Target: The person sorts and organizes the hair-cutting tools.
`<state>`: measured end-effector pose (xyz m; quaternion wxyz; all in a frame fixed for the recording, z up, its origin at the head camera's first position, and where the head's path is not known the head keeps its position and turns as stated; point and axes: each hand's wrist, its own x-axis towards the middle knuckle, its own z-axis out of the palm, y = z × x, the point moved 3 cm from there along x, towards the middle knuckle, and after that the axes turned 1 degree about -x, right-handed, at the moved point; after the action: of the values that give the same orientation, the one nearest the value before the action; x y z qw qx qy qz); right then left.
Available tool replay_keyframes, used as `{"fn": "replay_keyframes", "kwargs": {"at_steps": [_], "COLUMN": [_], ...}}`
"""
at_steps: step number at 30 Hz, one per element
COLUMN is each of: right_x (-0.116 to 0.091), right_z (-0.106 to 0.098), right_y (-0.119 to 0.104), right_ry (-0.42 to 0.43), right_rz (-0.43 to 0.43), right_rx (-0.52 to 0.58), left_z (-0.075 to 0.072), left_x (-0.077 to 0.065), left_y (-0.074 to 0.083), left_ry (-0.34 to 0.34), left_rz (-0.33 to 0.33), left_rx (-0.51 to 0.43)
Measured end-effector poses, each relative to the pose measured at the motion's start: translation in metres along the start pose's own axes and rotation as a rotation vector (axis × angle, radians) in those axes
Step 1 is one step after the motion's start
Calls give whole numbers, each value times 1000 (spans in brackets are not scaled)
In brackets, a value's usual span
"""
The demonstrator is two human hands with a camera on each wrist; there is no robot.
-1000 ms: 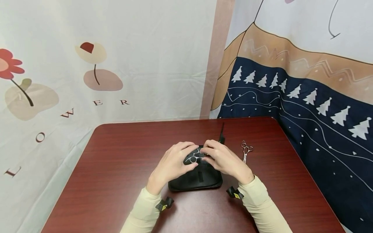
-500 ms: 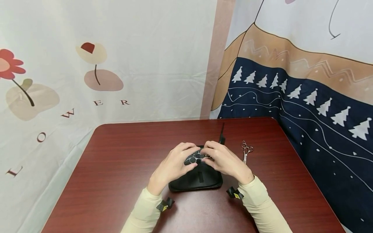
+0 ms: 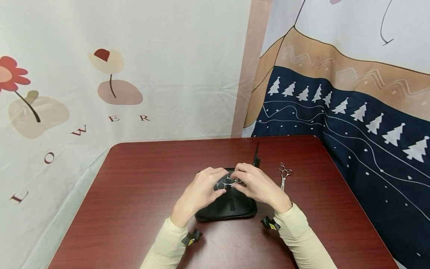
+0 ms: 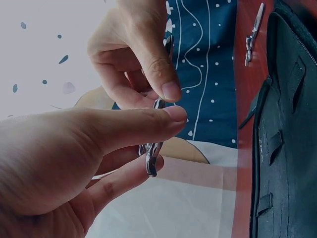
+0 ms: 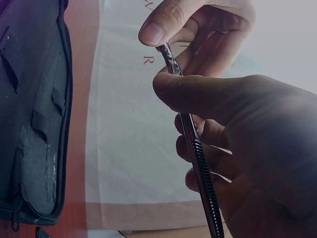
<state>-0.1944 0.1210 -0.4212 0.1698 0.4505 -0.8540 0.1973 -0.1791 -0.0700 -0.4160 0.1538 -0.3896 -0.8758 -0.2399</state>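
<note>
Both hands hold one pair of silver thinning scissors [image 5: 199, 158] raised over an open black zip case [image 3: 225, 213]. My left hand [image 3: 201, 188] pinches the finger-ring end between thumb and fingers. My right hand [image 3: 256, 183] grips the scissors farther along, its thumb pressed against the shank near the left fingertips. In the right wrist view the toothed blade runs down past the curled right fingers. The finger rings show between the two hands in the head view. In the left wrist view elastic loops line the inside of the case, and the right hand partly covers the blades.
A second pair of silver scissors [image 3: 283, 176] lies on the red-brown table [image 3: 144, 179], right of the case. A thin black comb-like item [image 3: 256, 157] lies behind the case's right corner. Printed curtains [image 3: 184, 74] hang behind the table.
My left hand has shifted slightly right and down, toward the right hand. The scissors' rings have turned a little between the hands; the right hand is almost still.
</note>
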Motion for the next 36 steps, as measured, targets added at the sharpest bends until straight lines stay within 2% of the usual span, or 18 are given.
{"fn": "replay_keyframes", "kwargs": {"at_steps": [12,18,22,30,36], "right_x": [1,0,1,2,2], "right_z": [0,2,2,-2,-3], "right_y": [1,1,2,3,4], "right_ry": [-10,22,40,19,43], "right_rz": [11,1,-16,17,15], "right_rx": [-17,-28,-55,-83,-93], "left_z": [-2,-2,-2,-4,-6], "left_x": [1,0,-1,-2,-3], "left_y": [1,0,-3,-7,-10], "left_ry": [16,26,16,13,5], "left_rz": [10,14,-7,-21,-30], "left_rx": [-19,-26,1,35,56]}}
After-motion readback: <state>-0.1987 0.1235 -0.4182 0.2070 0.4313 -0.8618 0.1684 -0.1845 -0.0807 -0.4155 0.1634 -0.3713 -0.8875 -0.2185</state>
